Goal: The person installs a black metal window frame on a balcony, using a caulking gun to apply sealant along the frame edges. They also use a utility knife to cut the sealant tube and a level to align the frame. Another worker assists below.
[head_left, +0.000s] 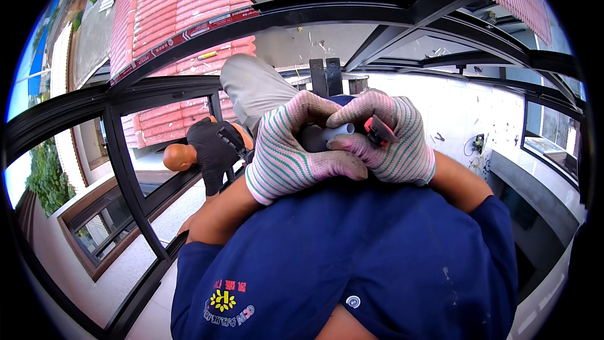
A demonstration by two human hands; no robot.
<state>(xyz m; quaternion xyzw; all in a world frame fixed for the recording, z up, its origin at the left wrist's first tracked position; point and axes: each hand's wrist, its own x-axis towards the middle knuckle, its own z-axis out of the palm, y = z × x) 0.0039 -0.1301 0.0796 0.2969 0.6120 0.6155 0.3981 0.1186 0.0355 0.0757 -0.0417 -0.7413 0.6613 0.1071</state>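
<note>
Left hand (pixel 290 141) curls round a pale-blue tube (pixel 340 130); right hand (pixel 406 138) grips a red-and-black tool (pixel 380 131). We should brace the tube gently.

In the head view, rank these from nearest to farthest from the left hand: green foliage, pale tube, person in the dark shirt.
From the left hand:
1. Pale tube: just right, at its fingertips.
2. Person in the dark shirt: off to the left.
3. Green foliage: far left, outdoors.
</note>
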